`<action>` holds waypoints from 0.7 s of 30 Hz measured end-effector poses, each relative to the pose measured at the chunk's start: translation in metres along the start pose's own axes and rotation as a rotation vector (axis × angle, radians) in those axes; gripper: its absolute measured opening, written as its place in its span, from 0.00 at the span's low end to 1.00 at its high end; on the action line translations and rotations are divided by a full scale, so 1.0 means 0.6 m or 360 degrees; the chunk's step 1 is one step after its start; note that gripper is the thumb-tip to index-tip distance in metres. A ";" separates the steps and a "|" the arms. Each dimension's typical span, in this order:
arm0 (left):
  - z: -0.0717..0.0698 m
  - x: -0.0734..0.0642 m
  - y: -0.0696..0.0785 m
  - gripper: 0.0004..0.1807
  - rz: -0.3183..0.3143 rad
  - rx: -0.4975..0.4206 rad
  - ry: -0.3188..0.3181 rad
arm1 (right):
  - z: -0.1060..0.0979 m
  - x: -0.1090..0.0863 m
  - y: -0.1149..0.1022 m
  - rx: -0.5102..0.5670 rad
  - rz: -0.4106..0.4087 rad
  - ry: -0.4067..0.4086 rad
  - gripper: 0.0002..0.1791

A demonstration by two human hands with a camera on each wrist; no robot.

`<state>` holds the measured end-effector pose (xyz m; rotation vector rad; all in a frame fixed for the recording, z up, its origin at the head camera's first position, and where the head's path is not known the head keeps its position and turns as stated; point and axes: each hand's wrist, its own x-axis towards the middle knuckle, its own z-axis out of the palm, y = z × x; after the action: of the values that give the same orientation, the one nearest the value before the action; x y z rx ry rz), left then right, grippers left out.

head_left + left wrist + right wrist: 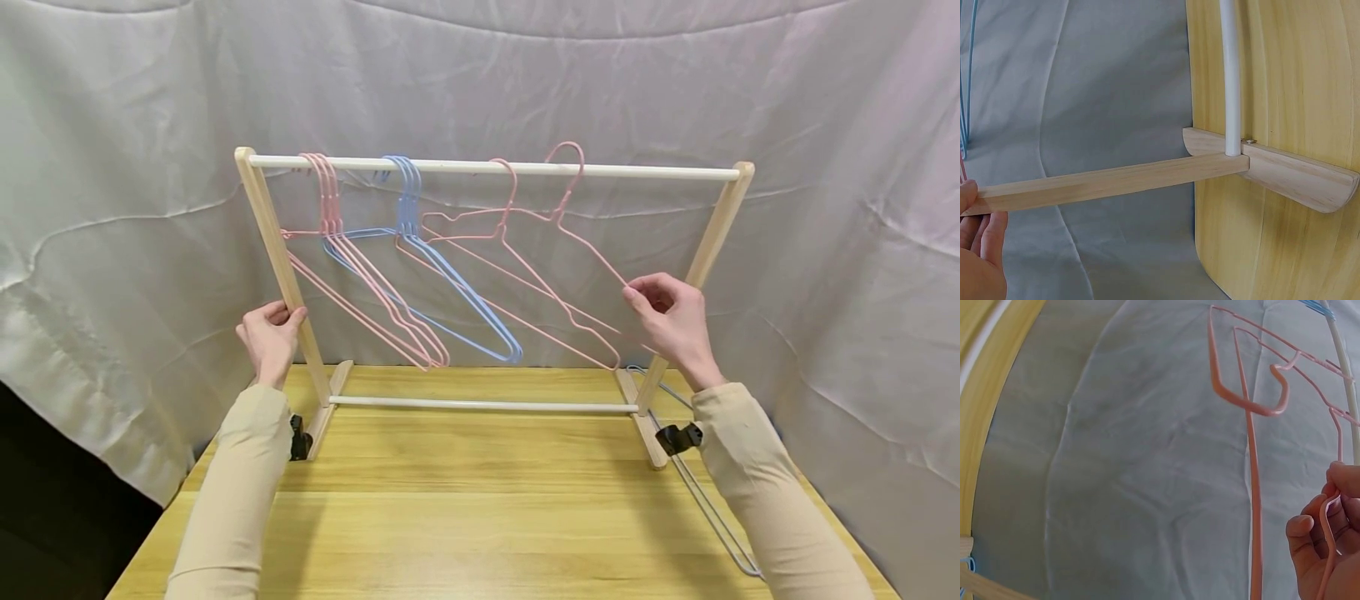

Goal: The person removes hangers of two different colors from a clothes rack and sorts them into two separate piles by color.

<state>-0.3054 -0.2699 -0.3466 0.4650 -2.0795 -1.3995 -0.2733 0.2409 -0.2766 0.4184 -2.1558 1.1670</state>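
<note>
My left hand (270, 340) grips the left wooden post (272, 242) of a garment rack, thumb on the near side in the left wrist view. With thumb and fingers my right hand (681, 323) pinches the right shoulder of a pink hanger (559, 212). That hanger's hook loops over the white top rail (667, 173), its crown raised above the rail. In the right wrist view the pink wire runs across the curled fingers (1300, 528). Just left of it hangs another pink hanger (504, 223). Farther left hang several blue hangers (408, 200) and a bunch of pink hangers (330, 204).
A pale blue hanger (707, 502) lies on the wooden table (465, 517) beside the rack's right foot (652, 442). A white lower bar (480, 405) joins the two posts. Grey curtain (480, 83) hangs behind and at both sides.
</note>
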 end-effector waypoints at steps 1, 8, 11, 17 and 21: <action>0.000 0.000 0.000 0.20 0.0000 0.0002 -0.0002 | -0.001 -0.001 0.002 -0.0003 0.0002 0.0010 0.08; -0.001 -0.001 0.002 0.20 0.0014 -0.0001 -0.0006 | -0.015 -0.014 0.010 -0.0058 0.0016 0.0041 0.08; 0.000 -0.001 0.002 0.19 0.0009 -0.0004 0.0000 | -0.020 -0.016 0.009 -0.0050 0.0014 0.0076 0.08; 0.001 -0.001 0.001 0.19 0.0011 0.0005 0.0005 | -0.028 -0.013 0.008 0.0013 0.0039 0.0168 0.08; 0.001 0.000 0.000 0.19 0.0011 0.0004 0.0008 | -0.031 -0.015 0.007 0.0028 0.0045 0.0170 0.08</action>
<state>-0.3057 -0.2692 -0.3467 0.4614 -2.0772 -1.3907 -0.2614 0.2583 -0.2778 0.3264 -2.0669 1.1979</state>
